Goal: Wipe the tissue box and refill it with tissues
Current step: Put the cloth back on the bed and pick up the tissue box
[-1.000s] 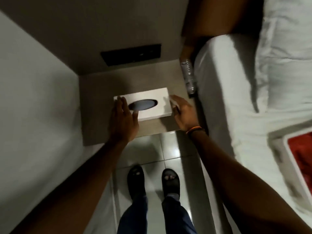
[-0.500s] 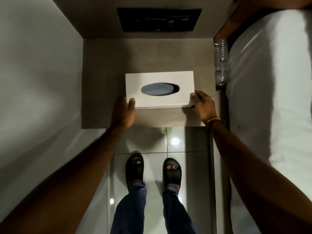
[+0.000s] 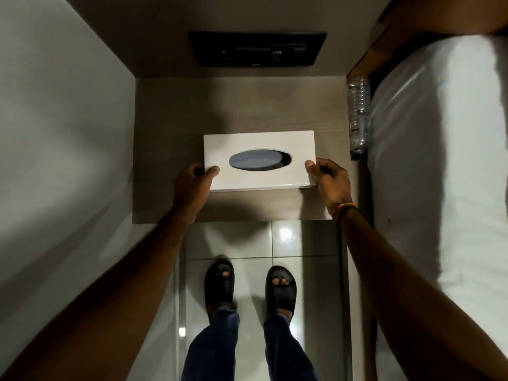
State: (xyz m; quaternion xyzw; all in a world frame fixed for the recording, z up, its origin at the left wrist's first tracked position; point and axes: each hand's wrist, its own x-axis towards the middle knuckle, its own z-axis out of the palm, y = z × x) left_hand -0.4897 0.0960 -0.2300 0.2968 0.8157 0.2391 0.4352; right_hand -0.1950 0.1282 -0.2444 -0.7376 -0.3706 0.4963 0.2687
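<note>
Tissue box [image 3: 258, 144] sits toward the near half of the side table [image 3: 170, 119], long edges parallel to the table front. Left hand [image 3: 191, 188] grips its left end, thumb on top, fingers curled under the edge. Right hand [image 3: 331, 180] grips the right end the same way. Oval slot dark; contents cannot be told. Bare table behind and left of box. Wall [image 3: 68, 133] bounds the left, bed [image 3: 439, 160] the right. Bottle [image 3: 358, 116] lies in the gap by the bed, near the box's right end. Panel [image 3: 257, 49] on the back wall.
</note>
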